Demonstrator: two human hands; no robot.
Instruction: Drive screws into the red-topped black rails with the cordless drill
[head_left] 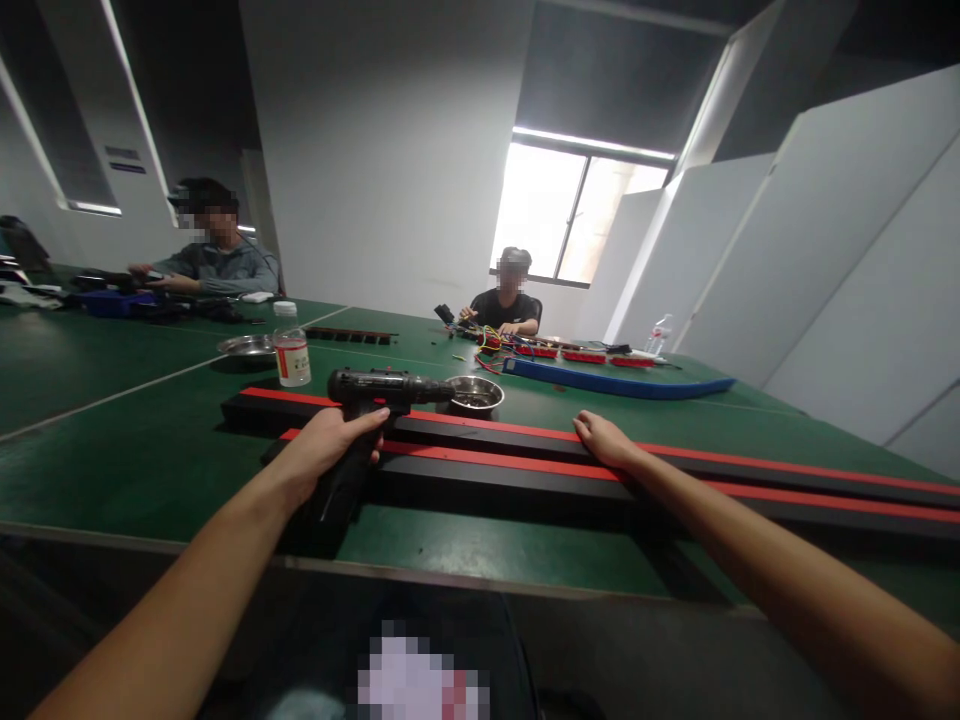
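Note:
My left hand (326, 450) is closed round the grip of a black power screwdriver (379, 392), whose nose points right toward a small steel bowl (474, 395). My right hand (604, 440) rests palm down on the nearer of two long black rails with red strips (487, 458), fingers lying flat and together. The rails lie side by side across the green table (112, 455) and run off to the right edge of the view.
A clear bottle with a red-and-white label (291, 346) and a steel plate (247, 346) stand behind the rails. Farther back lie a long blue part (622, 382), red parts and wires. Two seated people (510, 300) work at the far side.

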